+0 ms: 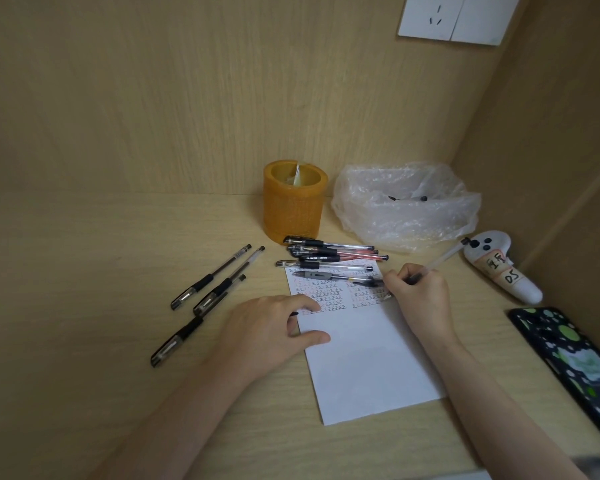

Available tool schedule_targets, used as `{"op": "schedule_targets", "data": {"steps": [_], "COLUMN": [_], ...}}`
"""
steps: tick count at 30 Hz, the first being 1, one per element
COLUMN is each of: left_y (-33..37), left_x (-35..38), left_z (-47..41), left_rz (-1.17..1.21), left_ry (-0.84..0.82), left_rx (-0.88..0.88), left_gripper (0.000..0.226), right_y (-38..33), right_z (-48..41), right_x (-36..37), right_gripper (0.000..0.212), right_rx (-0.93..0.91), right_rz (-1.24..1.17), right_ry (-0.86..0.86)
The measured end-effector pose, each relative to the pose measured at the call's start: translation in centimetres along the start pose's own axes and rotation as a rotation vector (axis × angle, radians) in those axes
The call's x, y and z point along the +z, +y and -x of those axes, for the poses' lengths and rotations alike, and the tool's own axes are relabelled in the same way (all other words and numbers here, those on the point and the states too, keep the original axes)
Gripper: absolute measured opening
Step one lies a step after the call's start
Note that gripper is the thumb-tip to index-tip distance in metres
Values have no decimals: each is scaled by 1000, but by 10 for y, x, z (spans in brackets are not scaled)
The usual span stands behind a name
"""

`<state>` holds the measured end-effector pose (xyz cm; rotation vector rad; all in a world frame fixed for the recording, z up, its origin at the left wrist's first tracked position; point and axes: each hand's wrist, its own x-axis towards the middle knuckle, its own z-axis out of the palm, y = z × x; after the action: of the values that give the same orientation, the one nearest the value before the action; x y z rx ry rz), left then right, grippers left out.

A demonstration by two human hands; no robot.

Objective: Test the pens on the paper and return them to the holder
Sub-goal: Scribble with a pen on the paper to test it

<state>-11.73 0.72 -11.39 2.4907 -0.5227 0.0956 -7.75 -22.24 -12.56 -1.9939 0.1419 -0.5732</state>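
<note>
A white sheet of paper (364, 358) lies on the desk, its top third covered with small written marks. My right hand (418, 292) grips a clear pen (444, 258) with its tip on the paper's right edge. My left hand (274, 327) rests palm down on the paper's left edge, and a small dark tip shows beneath its fingers. A pile of several pens (333, 254) lies across the paper's top. Three black-capped pens (212, 289) lie to the left. The orange mesh holder (293, 202) stands behind the pile.
A crumpled clear plastic bag (406, 206) sits right of the holder. A white handheld controller with taped labels (499, 268) lies by the right wall. A phone in a dark green-spotted case (575, 362) lies at the right edge. Wooden walls close off the back and right.
</note>
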Motion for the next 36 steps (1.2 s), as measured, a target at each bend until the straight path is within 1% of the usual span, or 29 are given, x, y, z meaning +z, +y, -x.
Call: {"op": "schedule_targets", "data": {"steps": [7, 13, 22, 27, 36], "left_y": [0, 1, 0, -1, 1], "left_x": [0, -1, -1, 0, -1], "left_z": [1, 0, 0, 0, 1], "left_rz": [-5, -6, 10, 5, -15], "left_ry": [-2, -8, -7, -3, 1], "left_rx": [-1, -8, -7, -7, -7], "left_gripper": [44, 43, 43, 44, 44], "right_y": [-1, -1, -3, -2, -7], "right_z": [-1, 0, 1, 0, 3], "right_x": [0, 1, 1, 0, -1], "right_gripper": [42, 43, 32, 39, 36], "right_rx": [38, 15, 23, 38, 31], "right_rz": [-63, -29, -6, -44, 24], "right_ry": [-6, -21, -20, -21, 0]}}
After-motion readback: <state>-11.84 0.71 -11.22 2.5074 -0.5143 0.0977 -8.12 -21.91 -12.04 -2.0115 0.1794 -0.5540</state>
